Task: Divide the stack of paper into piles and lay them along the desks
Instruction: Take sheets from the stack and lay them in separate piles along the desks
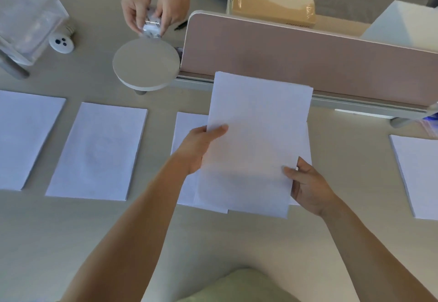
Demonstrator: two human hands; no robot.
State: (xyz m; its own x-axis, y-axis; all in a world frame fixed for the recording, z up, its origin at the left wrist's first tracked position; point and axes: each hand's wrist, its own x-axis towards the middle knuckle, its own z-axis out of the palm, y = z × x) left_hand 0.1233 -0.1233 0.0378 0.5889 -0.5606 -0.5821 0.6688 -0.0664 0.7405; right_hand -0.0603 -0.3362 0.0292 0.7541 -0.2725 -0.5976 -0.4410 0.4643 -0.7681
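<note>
- Our left hand (199, 150) and right hand (310, 188) each grip an edge of the stack (256, 140), held over the desk (71, 242).
- Four piles are laid out: far-left pile (23, 135), second pile (99, 152), third pile (187, 123) beneath the stack, right pile (417, 176).
- We judge the work well along but unfinished.
- The cardboard box (272, 0) is taped closed; we cannot tell what the clear box (26, 12) contains.

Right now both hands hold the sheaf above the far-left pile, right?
Not quite. The left hand and right hand hold the sheaf, but above the third pile from the left, not the far-left pile. The head view shows it.
</note>
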